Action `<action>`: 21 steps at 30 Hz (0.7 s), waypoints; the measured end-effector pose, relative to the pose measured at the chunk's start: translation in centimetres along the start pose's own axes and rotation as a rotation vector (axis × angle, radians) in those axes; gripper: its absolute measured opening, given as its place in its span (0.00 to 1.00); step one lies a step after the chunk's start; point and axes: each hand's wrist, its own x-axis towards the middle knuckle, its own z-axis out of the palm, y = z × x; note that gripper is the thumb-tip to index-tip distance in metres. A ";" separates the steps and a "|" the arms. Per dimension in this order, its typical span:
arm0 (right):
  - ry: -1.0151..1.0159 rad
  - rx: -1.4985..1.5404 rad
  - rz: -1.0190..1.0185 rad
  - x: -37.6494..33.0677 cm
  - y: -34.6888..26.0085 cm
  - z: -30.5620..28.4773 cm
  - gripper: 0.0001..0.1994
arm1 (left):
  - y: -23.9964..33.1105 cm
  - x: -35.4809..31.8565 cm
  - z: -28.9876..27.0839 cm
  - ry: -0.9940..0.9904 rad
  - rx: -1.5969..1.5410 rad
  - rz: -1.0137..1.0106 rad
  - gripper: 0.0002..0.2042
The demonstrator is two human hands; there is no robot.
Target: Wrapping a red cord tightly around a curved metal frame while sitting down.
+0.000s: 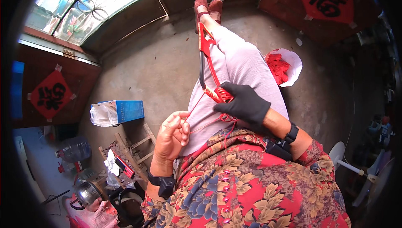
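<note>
A long black frame (202, 71), partly wrapped in red and gold cord, stretches along my lap toward my shoes. My right hand (247, 103), in a black glove, grips its near end together with a bundle of red cord (223, 94). Bare and to the left, my left hand (172, 132) pinches a thin red cord (197, 105) that runs taut up to the wrapped end of the frame. Loose red strands (228, 119) hang below the glove onto my shirt. The glove hides part of the bundle.
A white bag (292, 66) of red yarn stands on the floor to the right. Left of me are a blue box (130, 110) with a plastic bag, a wooden stool (144, 144) with a red phone-like device (124, 167), and a metal kettle (88, 195). A white-topped stand (338, 154) is at right.
</note>
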 end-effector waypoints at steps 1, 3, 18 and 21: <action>-0.009 -0.059 -0.018 0.3 0.1 0.6 0.20 | -0.1 -0.2 -0.2 0.006 -0.001 -0.002 0.14; -0.024 -0.112 -0.032 0.5 0.1 1.3 0.19 | -0.3 -0.6 -0.8 0.064 0.331 -0.027 0.10; -0.206 -0.292 -0.090 0.9 -0.4 2.2 0.14 | 2.1 3.2 3.4 0.170 0.430 0.264 0.16; -0.195 -0.282 -0.144 1.1 -0.1 2.6 0.14 | 0.3 4.1 3.4 0.291 0.468 0.351 0.13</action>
